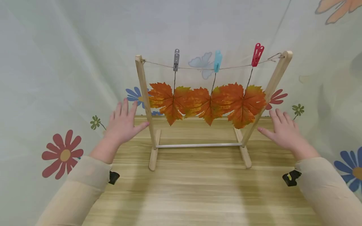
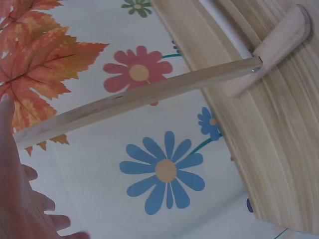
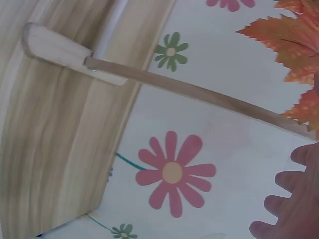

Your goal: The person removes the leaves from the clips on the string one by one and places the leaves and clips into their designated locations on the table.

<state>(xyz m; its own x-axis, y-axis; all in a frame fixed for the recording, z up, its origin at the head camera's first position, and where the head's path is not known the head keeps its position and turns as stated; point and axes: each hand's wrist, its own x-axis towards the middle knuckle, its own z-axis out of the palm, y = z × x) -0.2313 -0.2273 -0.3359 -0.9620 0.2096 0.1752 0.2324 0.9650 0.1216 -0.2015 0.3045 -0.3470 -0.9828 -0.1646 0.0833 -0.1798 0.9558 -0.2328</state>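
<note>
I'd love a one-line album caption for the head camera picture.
Three orange leaves hang from clothespins on a strung wooden rack, left hand and right hand open on either side.

Pale fabric backdrop (image 1: 93, 40), far, left and right; printed red flower (image 1: 65, 155) left, blue flower (image 1: 357, 173) right, grey-blue butterfly (image 1: 202, 62) far. Wood-grain tabletop (image 1: 198, 169), near; soft light sheen (image 1: 195, 204) near middle.

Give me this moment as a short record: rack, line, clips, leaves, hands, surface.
Rack: wooden frame, upright on tabletop
Line: string between the post tops
Clips, left to right: grey clip, blue clip, red clip
Leaves: three orange leaves, each hanging by its stem below a clip
Left hand: beside left post, holding nothing
Right hand: beside right post, holding nothing
Thumb contact with posts: cannot tell
Surface: wood-grain tabletop
</note>
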